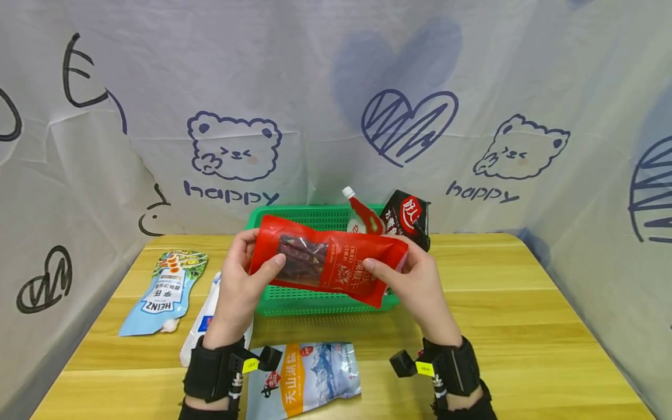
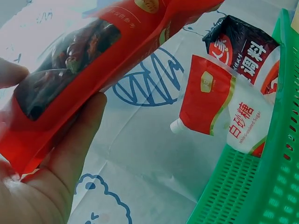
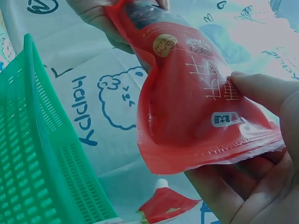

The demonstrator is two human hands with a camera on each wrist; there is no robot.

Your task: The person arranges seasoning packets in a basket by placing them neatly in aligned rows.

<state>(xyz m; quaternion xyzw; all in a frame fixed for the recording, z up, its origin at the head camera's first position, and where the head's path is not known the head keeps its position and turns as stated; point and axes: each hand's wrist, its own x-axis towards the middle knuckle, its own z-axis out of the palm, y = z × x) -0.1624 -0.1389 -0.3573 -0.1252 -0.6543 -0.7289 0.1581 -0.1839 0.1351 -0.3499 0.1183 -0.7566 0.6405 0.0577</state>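
Both hands hold a red snack pouch (image 1: 328, 259) with a clear window showing dark pieces, raised above the green basket (image 1: 294, 300). My left hand (image 1: 242, 274) grips its left end, thumb on the front; in the left wrist view the pouch (image 2: 88, 65) lies across the fingers (image 2: 79, 140). My right hand (image 1: 412, 277) pinches the right end, thumb on the front of the pouch (image 3: 196, 112). In the basket (image 2: 252, 177) stand a red-and-white sugar pouch (image 2: 219, 112) and a dark sachet (image 2: 243, 46).
On the wooden table (image 1: 525, 326) lie a light-blue Heinz pouch (image 1: 165, 291) at the left, a white packet (image 1: 202, 326) beside it, and a blue salt bag (image 1: 304, 379) near the front edge. A printed cloth backdrop (image 1: 336, 105) surrounds the table.
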